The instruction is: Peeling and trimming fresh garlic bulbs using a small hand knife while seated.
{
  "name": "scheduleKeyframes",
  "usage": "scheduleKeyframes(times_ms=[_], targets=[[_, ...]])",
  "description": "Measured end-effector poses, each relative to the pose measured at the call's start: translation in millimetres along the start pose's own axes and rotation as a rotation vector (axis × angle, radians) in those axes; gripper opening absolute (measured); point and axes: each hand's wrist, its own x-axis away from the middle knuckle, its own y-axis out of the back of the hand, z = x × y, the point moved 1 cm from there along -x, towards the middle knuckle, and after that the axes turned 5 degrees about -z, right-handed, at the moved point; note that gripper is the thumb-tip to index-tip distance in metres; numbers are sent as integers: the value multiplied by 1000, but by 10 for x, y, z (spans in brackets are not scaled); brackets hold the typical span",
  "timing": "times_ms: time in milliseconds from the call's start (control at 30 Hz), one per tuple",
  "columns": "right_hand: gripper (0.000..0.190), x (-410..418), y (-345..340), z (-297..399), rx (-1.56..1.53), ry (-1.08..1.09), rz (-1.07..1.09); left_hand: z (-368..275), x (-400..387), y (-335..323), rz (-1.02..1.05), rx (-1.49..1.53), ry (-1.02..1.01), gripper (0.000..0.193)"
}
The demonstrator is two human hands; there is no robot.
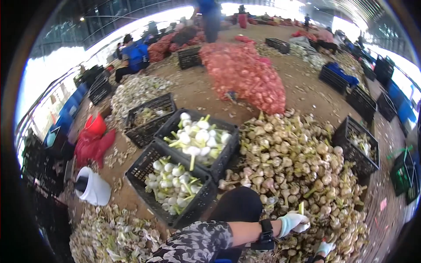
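My left hand (293, 222), in a white glove with a pale green cuff, is closed over the garlic heap. A cut green garlic stem (301, 208) sticks up from its fingers; the bulb under it is mostly hidden. Lower right, my right hand (325, 248), also gloved, is low against the heap. A small red-orange bit shows at its fingers, too small to identify. The large heap of untrimmed garlic bulbs (286, 157) spreads in front and to the right. Peeled white garlic bulbs fill two black plastic crates (197, 171) (235, 138) left of the heap.
Left stand a white bucket (98, 190), a red cloth (90, 144) and a pile of garlic skins (111, 233). Ahead lies a red mesh sack of garlic (243, 79). Another black crate (355, 141) stands right of the heap. A person in blue (135, 56) sits farther off.
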Motion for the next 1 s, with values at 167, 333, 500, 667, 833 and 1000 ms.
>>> scheduleKeyframes(times_ms=[167,333,500,667,833,1000], targets=[[35,-144,-166,258,-273,42,220,-852,647,187,-193,65,-494,32],[29,-397,62,294,-853,-104,703,-1550,1748,865,-511,65,-940,34],[21,-383,1225,1051,-1052,-14,854,-1111,2378,2180,-901,150,-871,31],[38,-261,2046,1254,-838,469,901,-1394,2742,2845,-863,408,-935,33],[34,-152,2829,1485,-880,442,849,-1870,2338,2204,-538,199,-862,42],[47,-30,3208,1830,-1765,-181,1308,-1097,1779,539,11,-1139,-1018,30]])
